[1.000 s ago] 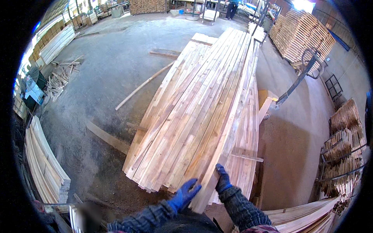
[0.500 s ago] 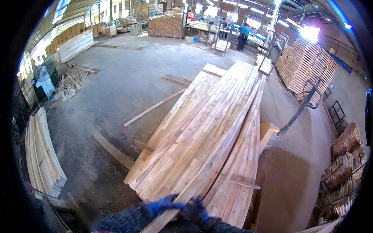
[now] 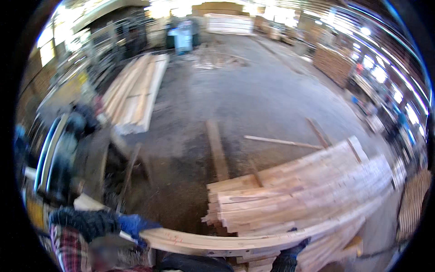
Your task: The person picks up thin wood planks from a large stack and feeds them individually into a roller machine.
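Note:
I hold a long pale plank [image 3: 253, 242] that runs across the bottom of the view, from lower left out to the right along the front of a big stack of sawn planks [image 3: 299, 190]. My left hand [image 3: 133, 225], in a blue glove, grips the plank's left end. My right hand [image 3: 290, 251], with a dark knitted sleeve, sits under the plank's middle, close against the stack, and its fingers are mostly hidden by the wood.
A second plank stack [image 3: 136, 90] lies on the concrete floor at upper left. Loose boards [image 3: 217, 149] and a thin strip [image 3: 281, 142] lie on the floor between the stacks. A dark machine [image 3: 59, 149] stands at left. Stacked pallets [image 3: 335, 63] stand far right.
My view has swung to the left, so the big stack now lies at lower right. The plank has come off the stack and lies crosswise in both hands.

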Demonstrator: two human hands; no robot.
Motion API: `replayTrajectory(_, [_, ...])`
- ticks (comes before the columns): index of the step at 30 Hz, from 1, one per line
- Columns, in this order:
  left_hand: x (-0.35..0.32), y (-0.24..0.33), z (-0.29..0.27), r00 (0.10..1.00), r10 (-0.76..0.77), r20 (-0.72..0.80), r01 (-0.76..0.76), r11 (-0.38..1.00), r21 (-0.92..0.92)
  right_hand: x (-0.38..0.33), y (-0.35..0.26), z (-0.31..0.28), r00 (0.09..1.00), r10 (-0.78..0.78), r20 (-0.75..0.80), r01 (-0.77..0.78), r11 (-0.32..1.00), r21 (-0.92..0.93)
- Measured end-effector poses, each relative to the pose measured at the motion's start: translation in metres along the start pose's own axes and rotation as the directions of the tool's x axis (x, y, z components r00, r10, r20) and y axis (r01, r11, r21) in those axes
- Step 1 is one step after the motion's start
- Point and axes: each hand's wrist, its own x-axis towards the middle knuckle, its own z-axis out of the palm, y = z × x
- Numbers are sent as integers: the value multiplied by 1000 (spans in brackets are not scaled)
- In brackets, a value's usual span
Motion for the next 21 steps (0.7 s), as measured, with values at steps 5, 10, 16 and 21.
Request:
replayTrajectory(5, [-28,-46,-2,925,208,-318,-126,958,258,-37,34,108,961,151,230,-134,987,-89])
replayTrajectory(10, [-9,-42,-54,836,346,-426,-96,856,507,-46,61,227,832,119,542,-85,992,-88])
replayTrajectory(16, [-5,-14,-138,537,465,-704,-212,882,421,-81,142,348,646,151,748,-68,988,-140])
replayTrajectory(21, [-61,-140,-161,423,525,-738,-168,846,505,-65,170,373,434,215,875,40,966,-256])
